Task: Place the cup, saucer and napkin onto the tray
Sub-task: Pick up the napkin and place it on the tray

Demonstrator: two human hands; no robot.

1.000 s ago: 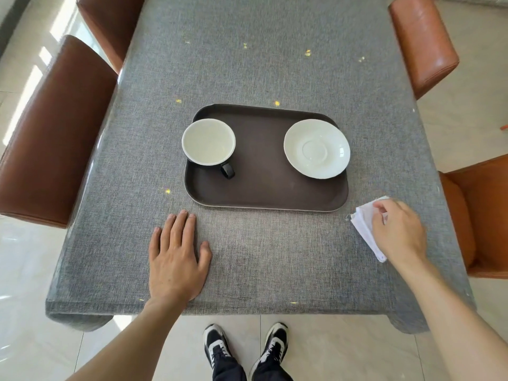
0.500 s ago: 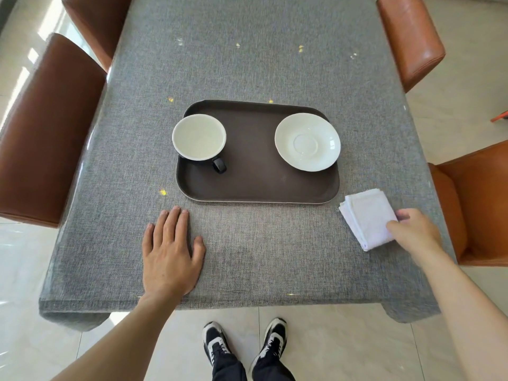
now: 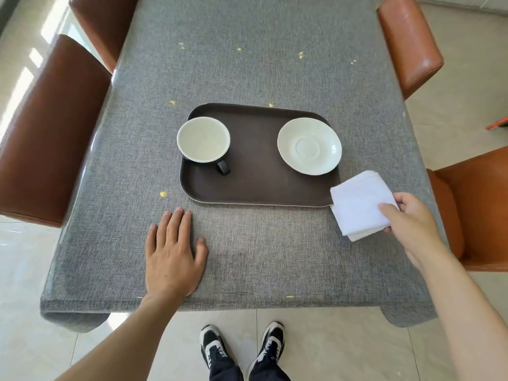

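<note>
A dark brown tray (image 3: 255,185) lies on the grey tablecloth. On its left side stands a cup (image 3: 203,140), white inside with a black outside and handle. A white saucer (image 3: 309,145) rests on the tray's right side. My right hand (image 3: 406,224) grips a folded white napkin (image 3: 360,204) by its near right edge; the napkin is lifted and overlaps the tray's front right corner. My left hand (image 3: 173,257) lies flat on the cloth in front of the tray, fingers apart, holding nothing.
The table (image 3: 247,64) is covered in grey cloth with small yellow specks. Brown leather chairs stand at the left (image 3: 49,133) and orange ones at the right (image 3: 478,204). My shoes (image 3: 242,347) show below the table's near edge.
My right hand has taken hold of the napkin, raised it off the cloth and moved it left toward the tray's front right corner. The left hand has stayed flat.
</note>
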